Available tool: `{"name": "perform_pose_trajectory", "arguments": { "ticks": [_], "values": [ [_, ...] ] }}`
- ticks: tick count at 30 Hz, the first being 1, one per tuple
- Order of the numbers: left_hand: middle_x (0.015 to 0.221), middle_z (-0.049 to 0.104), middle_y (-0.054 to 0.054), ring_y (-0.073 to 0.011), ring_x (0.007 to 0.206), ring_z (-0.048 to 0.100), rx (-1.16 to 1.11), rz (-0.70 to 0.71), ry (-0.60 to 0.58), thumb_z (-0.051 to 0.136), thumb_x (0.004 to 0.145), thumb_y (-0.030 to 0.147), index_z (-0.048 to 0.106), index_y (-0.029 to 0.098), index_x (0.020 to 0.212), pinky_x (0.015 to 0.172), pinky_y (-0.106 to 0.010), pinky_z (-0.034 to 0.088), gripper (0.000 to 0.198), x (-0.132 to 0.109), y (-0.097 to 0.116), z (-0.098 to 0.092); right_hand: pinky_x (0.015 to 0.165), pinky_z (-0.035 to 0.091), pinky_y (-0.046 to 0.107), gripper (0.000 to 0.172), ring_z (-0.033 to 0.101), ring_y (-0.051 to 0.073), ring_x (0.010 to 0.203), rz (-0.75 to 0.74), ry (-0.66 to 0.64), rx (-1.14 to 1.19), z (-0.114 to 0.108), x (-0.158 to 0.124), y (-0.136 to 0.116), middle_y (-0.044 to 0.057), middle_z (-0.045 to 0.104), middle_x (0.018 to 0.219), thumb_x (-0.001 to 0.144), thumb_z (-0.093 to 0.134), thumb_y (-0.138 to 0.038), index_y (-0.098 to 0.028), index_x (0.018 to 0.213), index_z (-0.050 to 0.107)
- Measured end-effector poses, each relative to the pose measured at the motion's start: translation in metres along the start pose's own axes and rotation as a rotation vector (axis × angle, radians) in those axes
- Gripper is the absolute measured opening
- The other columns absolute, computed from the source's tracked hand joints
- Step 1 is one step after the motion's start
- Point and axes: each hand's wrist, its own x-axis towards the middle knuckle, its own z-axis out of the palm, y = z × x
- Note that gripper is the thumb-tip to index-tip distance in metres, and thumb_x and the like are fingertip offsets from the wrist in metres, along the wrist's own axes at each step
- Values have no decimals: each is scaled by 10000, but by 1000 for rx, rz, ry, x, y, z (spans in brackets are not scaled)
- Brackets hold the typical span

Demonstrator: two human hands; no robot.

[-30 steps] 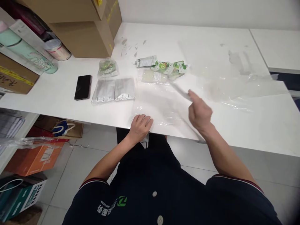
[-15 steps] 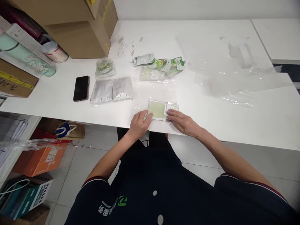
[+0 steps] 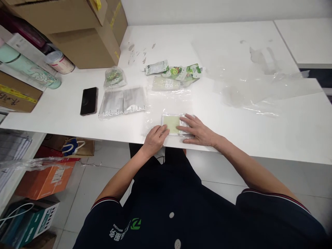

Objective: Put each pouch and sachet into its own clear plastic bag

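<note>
A flat packet with a light-green panel and a printed white label [image 3: 171,121] lies on the table near the front edge, on or inside a clear plastic bag [image 3: 153,117]. My left hand [image 3: 155,138] is closed at the packet's left end, fingers together and thumb close by, gripping its lower left corner. Spread over the label, my right hand [image 3: 198,130] rests flat on the right half and covers part of the print. Behind the packet lie green-and-white pouches with kiwi pictures [image 3: 181,72] and another pale green packet [image 3: 166,83].
To the left are silvery flat bags [image 3: 123,101], a small bagged green item [image 3: 114,76] and a black phone [image 3: 89,101]. Cardboard boxes [image 3: 85,48], a lidded can [image 3: 59,62] and a mint bottle [image 3: 28,69] stand farther left. Clear plastic film [image 3: 254,93] spreads on the right.
My right hand's fingers have spread out and moved left over the label. The packet sits slightly lower and farther left in view, partly because the camera has shifted. My left hand stays at its end.
</note>
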Motion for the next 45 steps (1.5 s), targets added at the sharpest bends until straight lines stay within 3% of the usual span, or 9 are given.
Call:
{"name": "perform_pose_trajectory", "arguments": {
  "ticks": [7,12,17,23,26,32,38,41,45],
  "values": [
    [1039,756,-48,-243,1108,659,97,1,60,465,945,94,691,207,1037,874,-392,501,269,13,11,-49,1150,355,559,450,429,280,1406,12,182,151,-13,-16,-14,109,501,1480,973,473,-351,-272,1415,508],
    [837,740,-33,-190,831,678,7,-73,-111,418,997,192,689,200,958,745,-338,478,273,42,0,-74,842,566,414,320,683,232,970,358,188,455,-24,-13,-23,46,712,1105,990,424,-449,-278,1117,663],
    [811,724,-32,-220,805,641,-51,-218,-249,444,997,280,677,207,1024,691,-337,444,245,91,-40,-50,591,486,330,381,577,175,619,654,227,568,-28,16,-9,-2,593,657,904,530,-563,-222,733,529],
    [984,716,-107,-304,985,583,132,-224,-124,552,898,187,663,193,1102,792,-424,425,232,106,-56,-9,612,472,322,389,578,175,545,791,123,605,-28,40,5,-48,582,576,890,583,-396,-169,1201,527],
    [1126,677,-121,-297,1051,569,153,-90,-24,506,911,184,674,185,1066,841,-433,431,228,86,-40,-9,650,489,343,686,613,216,631,808,114,441,-26,44,0,-26,609,602,909,561,-401,-135,1491,314],
    [1427,493,-173,-374,1332,421,93,27,-332,525,816,138,495,156,1367,1053,-528,375,551,47,-16,-23,790,522,503,654,631,374,1028,790,184,-90,-16,46,-17,213,651,1164,949,508,-421,-171,1530,342],
    [1533,337,-178,-388,1368,360,105,-32,-607,478,785,20,339,219,1477,1063,-520,347,733,71,-17,-26,1135,366,532,654,347,350,1441,238,85,-21,-8,21,11,178,421,1529,937,509,-552,-148,1448,462],
    [1545,309,-186,-392,1322,387,102,-38,-662,522,796,54,289,245,1506,1014,-491,373,772,85,-18,-24,1168,314,542,951,273,360,1478,197,-14,20,-9,13,21,182,324,1589,824,598,-683,-129,1540,307],
    [1451,437,-185,-367,1217,474,132,-44,-637,465,826,42,334,232,1491,941,-455,400,704,94,-19,-22,1129,341,549,747,352,354,1437,272,56,-46,-6,16,17,177,411,1543,887,592,-484,-131,1506,369]
  ]
}}
